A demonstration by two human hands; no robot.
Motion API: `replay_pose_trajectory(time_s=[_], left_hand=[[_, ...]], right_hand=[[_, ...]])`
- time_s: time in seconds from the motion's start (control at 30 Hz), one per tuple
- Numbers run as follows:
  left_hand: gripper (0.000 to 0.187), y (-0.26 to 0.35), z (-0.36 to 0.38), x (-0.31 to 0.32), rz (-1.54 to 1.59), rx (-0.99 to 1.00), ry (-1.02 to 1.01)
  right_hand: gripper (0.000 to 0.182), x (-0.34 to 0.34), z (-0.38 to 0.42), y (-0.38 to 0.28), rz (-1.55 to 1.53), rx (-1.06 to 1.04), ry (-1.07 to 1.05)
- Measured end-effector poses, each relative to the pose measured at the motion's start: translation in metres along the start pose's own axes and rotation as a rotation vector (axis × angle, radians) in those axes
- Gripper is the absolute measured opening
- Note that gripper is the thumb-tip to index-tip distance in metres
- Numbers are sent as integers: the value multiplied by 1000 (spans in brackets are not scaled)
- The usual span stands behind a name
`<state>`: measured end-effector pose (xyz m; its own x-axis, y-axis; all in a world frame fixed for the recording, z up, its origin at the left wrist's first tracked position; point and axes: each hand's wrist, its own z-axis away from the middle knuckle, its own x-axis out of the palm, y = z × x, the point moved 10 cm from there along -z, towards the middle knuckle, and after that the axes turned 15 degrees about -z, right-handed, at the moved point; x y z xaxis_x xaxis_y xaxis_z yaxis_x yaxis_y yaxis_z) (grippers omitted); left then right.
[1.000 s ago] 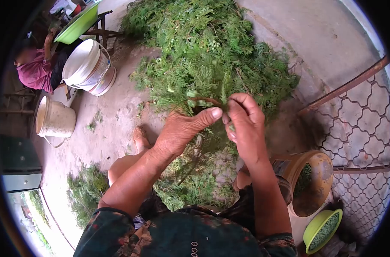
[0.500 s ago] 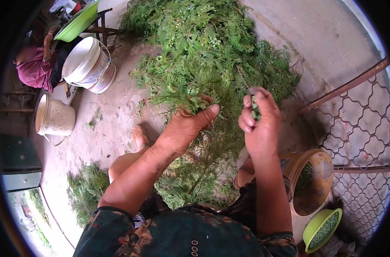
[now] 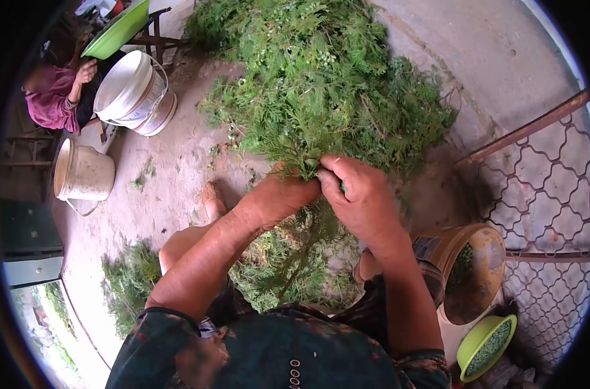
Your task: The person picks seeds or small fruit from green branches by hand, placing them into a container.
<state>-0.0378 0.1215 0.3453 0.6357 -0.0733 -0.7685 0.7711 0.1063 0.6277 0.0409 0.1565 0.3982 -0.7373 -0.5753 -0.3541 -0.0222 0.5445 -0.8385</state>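
Observation:
My left hand is closed around a leafy evergreen branch, its flat scale-like foliage sticking out above the fist and hanging below it. My right hand touches the same branch, thumb and forefinger pinching in the foliage beside the left thumb. A bit of green shows inside the curled right fingers, where small green cones sit mostly hidden. Beyond both hands lies a big heap of cut evergreen branches. More branch pieces lie on the ground between my legs.
At right stand a yellowish bucket partly filled with green cones and a lime-green basin of cones, near a wire-mesh gate. Left are white buckets, a green basin and a seated person.
My right hand has moved left and down from beside the branch to meet the left hand at the foliage. The seated person's hand has come lower, away from the basin's edge.

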Motion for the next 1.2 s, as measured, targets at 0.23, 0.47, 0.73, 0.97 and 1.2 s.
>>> replay_pose_trajectory(time_s=[0.23,0.47,0.73,0.97,1.2], left_hand=[[16,-25,3,2,867,-354,57],[16,-24,6,-2,971,-377,61],[12,-17,4,-6,1011,-250,70],[10,-15,4,-13,1037,-205,111],[18,-21,5,-18,739,-296,155]], right_hand=[[9,-50,5,24,-1,54,425],[15,-26,8,33,-1534,472,285],[18,-11,19,58,-993,641,304],[20,13,21,48,-939,720,97],[12,-33,19,61,-582,484,392]])
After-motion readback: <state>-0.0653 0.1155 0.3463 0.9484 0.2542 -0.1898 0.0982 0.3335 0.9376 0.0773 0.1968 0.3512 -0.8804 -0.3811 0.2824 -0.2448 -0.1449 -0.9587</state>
